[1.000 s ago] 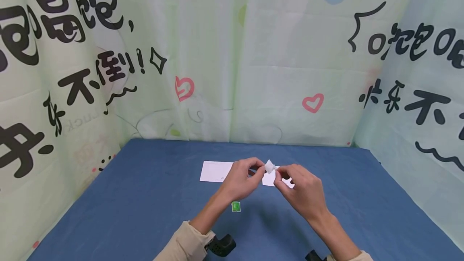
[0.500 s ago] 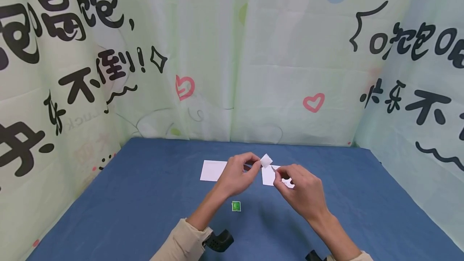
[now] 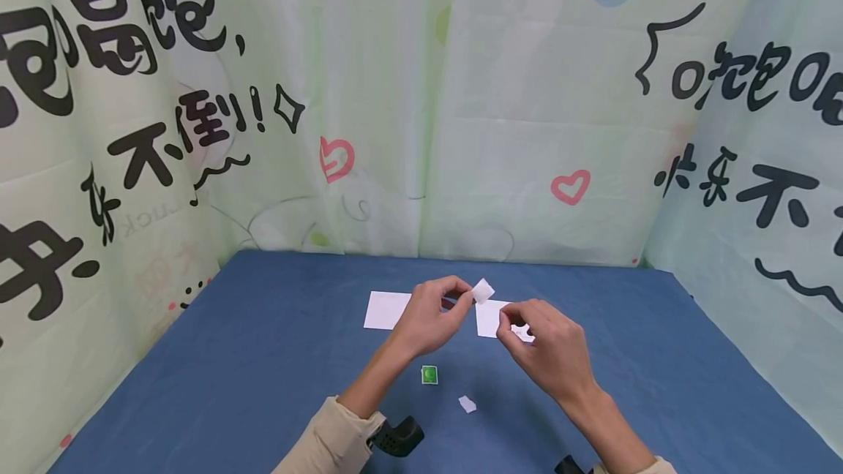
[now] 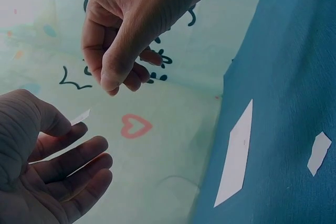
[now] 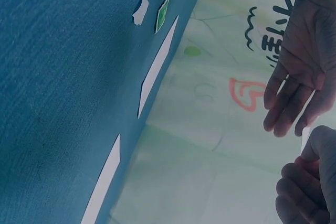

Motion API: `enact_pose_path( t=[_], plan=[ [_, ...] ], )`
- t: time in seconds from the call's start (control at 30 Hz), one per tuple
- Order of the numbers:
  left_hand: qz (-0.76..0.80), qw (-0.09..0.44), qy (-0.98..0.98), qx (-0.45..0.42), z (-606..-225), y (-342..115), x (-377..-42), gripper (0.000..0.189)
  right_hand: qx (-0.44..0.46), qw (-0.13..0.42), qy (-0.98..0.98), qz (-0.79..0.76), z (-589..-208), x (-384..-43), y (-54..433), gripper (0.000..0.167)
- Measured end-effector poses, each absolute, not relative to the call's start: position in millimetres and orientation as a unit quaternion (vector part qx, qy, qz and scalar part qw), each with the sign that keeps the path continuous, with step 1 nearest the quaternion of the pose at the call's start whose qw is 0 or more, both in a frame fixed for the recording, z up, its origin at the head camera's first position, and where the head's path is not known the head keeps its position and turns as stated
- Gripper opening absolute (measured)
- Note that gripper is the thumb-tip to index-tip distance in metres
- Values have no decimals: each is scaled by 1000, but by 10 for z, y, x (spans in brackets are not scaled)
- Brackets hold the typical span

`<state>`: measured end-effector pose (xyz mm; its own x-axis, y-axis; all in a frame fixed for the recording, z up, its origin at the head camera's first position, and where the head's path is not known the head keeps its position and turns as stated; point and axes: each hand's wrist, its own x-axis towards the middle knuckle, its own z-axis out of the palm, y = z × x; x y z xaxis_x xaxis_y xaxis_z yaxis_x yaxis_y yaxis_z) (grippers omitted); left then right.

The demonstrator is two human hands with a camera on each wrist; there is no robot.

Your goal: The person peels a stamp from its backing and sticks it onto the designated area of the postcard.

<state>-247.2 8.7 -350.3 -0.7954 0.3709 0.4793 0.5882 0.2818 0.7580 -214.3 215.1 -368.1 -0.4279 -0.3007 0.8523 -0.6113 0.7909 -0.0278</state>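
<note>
Evidently, the left hand (image 3: 431, 319) pinches a white square (image 3: 484, 290) by its edge above the table (image 3: 276, 379), presumably keeping its face clean, while the right hand (image 3: 552, 342) curls nearby, visibly holding nothing, a scrap (image 3: 467, 404) lying below.

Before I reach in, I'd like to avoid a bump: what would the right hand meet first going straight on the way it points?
Probably the small white paper pinched by the left hand, just ahead of the right hand; depth between them is hard to judge.
</note>
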Motion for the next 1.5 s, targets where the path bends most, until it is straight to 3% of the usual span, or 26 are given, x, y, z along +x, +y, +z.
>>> enact_pose_path(
  t=[0.7, 1.5],
  plan=[
    [-522, 89, -795, -297, -3522, 111, -2461, 19, 287, 473, -814, 177, -3668, -2148, 2151, 14],
    [-540, 34, -792, -283, -3540, 150, -2456, 18, 291, 470, -817, 165, -3683, -2149, 2133, 29]
  ],
)
